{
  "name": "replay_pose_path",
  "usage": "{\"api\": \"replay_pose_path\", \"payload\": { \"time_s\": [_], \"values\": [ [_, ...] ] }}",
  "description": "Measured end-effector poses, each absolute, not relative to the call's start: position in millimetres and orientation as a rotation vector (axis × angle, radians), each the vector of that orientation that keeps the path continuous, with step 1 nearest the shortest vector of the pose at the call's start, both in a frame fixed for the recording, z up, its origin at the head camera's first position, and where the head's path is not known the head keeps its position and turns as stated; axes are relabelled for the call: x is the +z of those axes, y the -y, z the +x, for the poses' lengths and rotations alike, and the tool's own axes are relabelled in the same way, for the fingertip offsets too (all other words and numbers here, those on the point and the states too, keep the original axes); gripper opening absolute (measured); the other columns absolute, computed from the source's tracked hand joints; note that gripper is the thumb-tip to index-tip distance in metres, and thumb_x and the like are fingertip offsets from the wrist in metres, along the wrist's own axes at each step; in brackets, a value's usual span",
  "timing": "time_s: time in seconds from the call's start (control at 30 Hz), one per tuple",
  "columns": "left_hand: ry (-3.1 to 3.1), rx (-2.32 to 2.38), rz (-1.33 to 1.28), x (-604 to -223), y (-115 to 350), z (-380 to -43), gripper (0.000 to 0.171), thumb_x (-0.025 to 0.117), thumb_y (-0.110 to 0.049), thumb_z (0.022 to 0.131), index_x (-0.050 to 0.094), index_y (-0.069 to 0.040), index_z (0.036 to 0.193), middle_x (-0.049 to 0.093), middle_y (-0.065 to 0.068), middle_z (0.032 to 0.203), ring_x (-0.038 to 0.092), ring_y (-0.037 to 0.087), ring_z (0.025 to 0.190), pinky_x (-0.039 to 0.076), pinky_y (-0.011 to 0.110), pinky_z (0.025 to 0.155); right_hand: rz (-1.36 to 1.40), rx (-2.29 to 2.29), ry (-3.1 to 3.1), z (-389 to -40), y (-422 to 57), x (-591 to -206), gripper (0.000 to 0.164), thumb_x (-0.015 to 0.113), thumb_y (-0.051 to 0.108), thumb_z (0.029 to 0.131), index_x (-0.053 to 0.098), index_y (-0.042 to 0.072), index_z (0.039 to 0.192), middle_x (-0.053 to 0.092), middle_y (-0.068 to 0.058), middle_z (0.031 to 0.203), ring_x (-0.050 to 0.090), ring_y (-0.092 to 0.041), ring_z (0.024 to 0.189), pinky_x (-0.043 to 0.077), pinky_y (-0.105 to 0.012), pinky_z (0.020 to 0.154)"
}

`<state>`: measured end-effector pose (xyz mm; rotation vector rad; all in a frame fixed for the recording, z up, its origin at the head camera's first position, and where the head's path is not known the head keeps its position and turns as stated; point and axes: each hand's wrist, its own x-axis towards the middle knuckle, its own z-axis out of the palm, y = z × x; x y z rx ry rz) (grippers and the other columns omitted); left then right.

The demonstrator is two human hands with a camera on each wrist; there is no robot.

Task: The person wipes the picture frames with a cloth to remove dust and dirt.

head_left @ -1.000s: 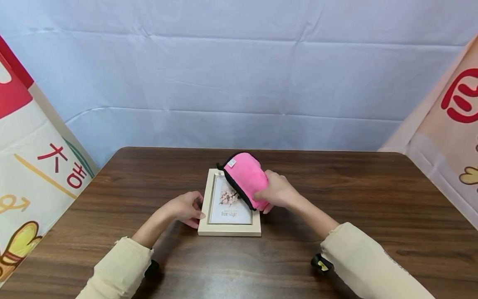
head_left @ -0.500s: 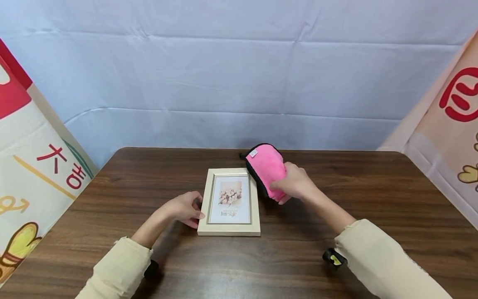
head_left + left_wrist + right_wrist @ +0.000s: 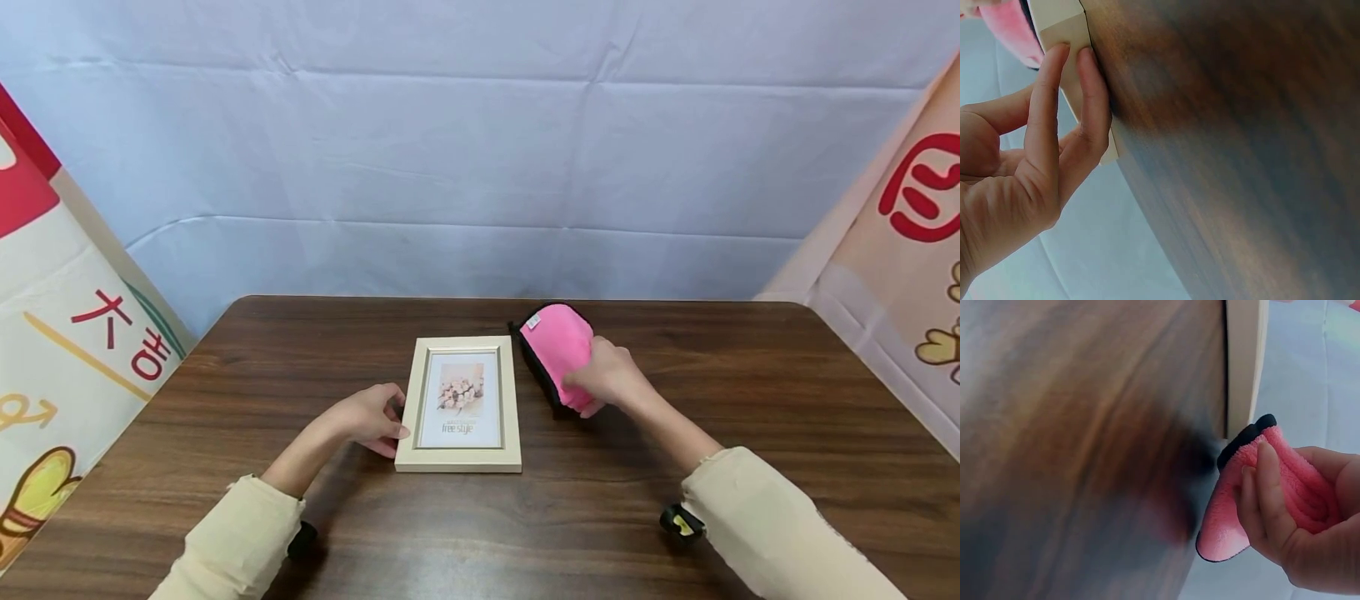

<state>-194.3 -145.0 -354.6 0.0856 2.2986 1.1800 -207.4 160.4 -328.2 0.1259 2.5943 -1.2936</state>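
A cream picture frame with a flower print and "free style" lettering lies face up on the table. My left hand is at its left side, and in the left wrist view the fingertips touch the frame's side. My right hand grips a folded pink cleaning cloth with black edging and a small white tag. The cloth is just right of the frame, close over the tabletop. In the right wrist view the fingers press into the plush cloth.
The brown wood-grain table ends at a pale blue cloth backdrop. Printed hangings stand at the left and right. Dark straps show near the cream sleeves.
My right hand has carried the pink cloth from over the picture frame's upper right part to the table side right of it, uncovering the print. My left hand has stayed at the frame's left side.
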Motion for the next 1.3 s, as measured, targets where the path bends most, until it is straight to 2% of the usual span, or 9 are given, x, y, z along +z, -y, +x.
{"api": "replay_pose_path", "payload": {
  "time_s": [0.2,0.33,0.6,0.67,0.97,1.07,1.3],
  "values": [
    [-2.311,1.167,0.093,-355,145,-194,0.034,0.058,0.010,0.084,0.040,0.007,0.112,0.049,0.019,0.090,0.061,0.023,0.070,0.057,0.032,0.061,0.113,-1.283,-2.533,-207,-161,-335,0.029,0.060,0.001,0.077,0.042,-0.008,0.098,0.064,-0.017,0.062,0.065,-0.030,0.056,0.056,-0.037,0.050],
    [-2.309,1.164,0.092,-354,145,-194,0.033,0.058,0.010,0.083,0.040,0.007,0.111,0.049,0.019,0.089,0.061,0.023,0.070,0.057,0.033,0.060,0.092,-1.272,-2.517,-206,-161,-338,0.024,0.061,0.004,0.078,0.047,-0.009,0.093,0.063,-0.017,0.062,0.064,-0.029,0.055,0.056,-0.036,0.049],
    [-2.293,1.161,0.080,-353,145,-194,0.032,0.058,0.010,0.083,0.040,0.006,0.109,0.048,0.019,0.089,0.061,0.025,0.071,0.057,0.034,0.059,0.037,-1.273,-2.486,-203,-164,-338,0.026,0.064,0.013,0.079,0.052,-0.007,0.089,0.063,-0.016,0.063,0.064,-0.026,0.057,0.056,-0.037,0.051],
    [-2.295,1.155,0.085,-353,145,-194,0.032,0.058,0.009,0.084,0.040,0.005,0.110,0.049,0.018,0.088,0.062,0.025,0.069,0.057,0.035,0.059,0.027,-1.262,-2.480,-202,-166,-336,0.030,0.066,0.016,0.080,0.051,-0.007,0.091,0.063,-0.015,0.065,0.064,-0.026,0.058,0.056,-0.037,0.051],
    [-2.325,1.115,0.089,-352,146,-193,0.033,0.060,0.005,0.084,0.042,0.004,0.112,0.049,0.017,0.090,0.062,0.024,0.064,0.057,0.035,0.057,0.004,-1.210,-2.450,-200,-176,-327,0.059,0.065,0.029,0.083,0.034,-0.007,0.117,0.063,-0.016,0.075,0.064,-0.027,0.063,0.056,-0.038,0.055],
    [-2.356,1.077,0.093,-351,146,-194,0.036,0.061,0.001,0.085,0.042,0.004,0.116,0.050,0.017,0.091,0.062,0.024,0.063,0.056,0.035,0.055,-0.001,-1.204,-2.451,-200,-181,-324,0.060,0.064,0.032,0.084,0.034,-0.007,0.119,0.061,-0.016,0.079,0.062,-0.025,0.062,0.056,-0.037,0.056],
    [-2.452,0.977,0.112,-348,144,-198,0.039,0.061,-0.009,0.088,0.044,0.002,0.121,0.054,0.015,0.096,0.062,0.022,0.064,0.056,0.033,0.054,-0.042,-1.286,-2.430,-199,-194,-318,0.051,0.059,0.032,0.089,0.040,-0.008,0.112,0.059,-0.017,0.081,0.063,-0.025,0.066,0.057,-0.039,0.059]
  ]
}}
